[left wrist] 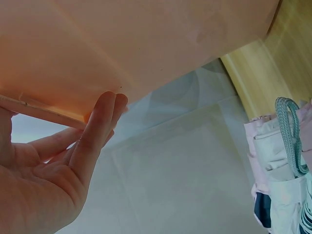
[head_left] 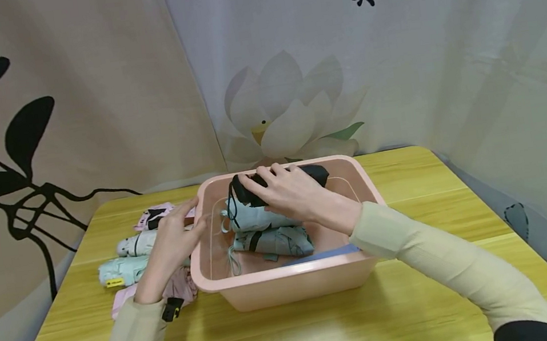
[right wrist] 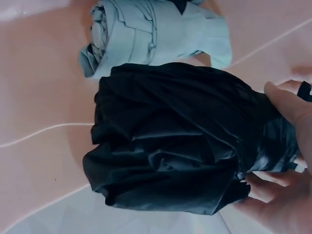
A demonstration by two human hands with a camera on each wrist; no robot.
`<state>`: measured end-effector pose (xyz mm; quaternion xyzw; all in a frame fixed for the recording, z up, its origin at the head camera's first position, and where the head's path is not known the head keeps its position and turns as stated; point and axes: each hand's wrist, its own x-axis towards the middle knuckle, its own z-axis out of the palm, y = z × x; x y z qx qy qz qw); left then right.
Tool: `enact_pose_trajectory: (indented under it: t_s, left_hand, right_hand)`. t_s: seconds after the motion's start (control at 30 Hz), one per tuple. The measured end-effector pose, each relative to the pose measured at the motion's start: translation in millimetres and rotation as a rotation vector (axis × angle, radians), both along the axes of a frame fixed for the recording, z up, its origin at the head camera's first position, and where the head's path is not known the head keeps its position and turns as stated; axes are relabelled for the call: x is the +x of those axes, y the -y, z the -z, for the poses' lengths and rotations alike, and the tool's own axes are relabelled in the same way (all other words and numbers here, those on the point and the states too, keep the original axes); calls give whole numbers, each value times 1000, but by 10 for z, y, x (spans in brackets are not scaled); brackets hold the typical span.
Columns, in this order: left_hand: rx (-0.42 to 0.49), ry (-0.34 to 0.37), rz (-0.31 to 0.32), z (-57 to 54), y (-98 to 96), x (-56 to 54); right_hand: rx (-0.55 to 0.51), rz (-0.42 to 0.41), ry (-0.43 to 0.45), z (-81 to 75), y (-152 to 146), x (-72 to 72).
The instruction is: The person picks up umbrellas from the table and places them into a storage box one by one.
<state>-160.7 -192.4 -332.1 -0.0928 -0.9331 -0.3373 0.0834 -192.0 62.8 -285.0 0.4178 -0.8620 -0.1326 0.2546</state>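
Observation:
A black folded umbrella [right wrist: 170, 141] is gripped by my right hand [head_left: 292, 191] at its strapped end, over the far part of a pink plastic basin [head_left: 294, 286]. Below it in the basin lie a light blue folded umbrella [head_left: 264, 219] and, nearer me, a grey-blue one [head_left: 283, 242] with a dark strap. A flat blue strip [head_left: 323, 255] shows along the basin's near wall, its full shape hidden. My left hand [head_left: 178, 235] is at the basin's left rim, its fairly straight fingers [left wrist: 92, 136] touching the outside under the lip.
Left of the basin, several folded umbrellas lie in a row on the wooden table [head_left: 301, 339]: a pink one with black [head_left: 154, 214], a white one [head_left: 138, 244], a mint one [head_left: 125, 269] with a yellow label, and a pink one [head_left: 181, 286]. A printed curtain [head_left: 139, 96] hangs behind.

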Motion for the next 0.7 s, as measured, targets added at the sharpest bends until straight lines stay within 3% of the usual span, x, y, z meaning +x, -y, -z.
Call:
enact_pose_trajectory:
  t_s: [0.37, 0.7]
  left_hand:
    - [1, 5, 1, -5, -6, 1]
    - [4, -2, 1, 13, -3, -13]
  right_hand:
    - [69, -43, 76, 110, 71, -126]
    - [164, -81, 91, 212, 79, -184]
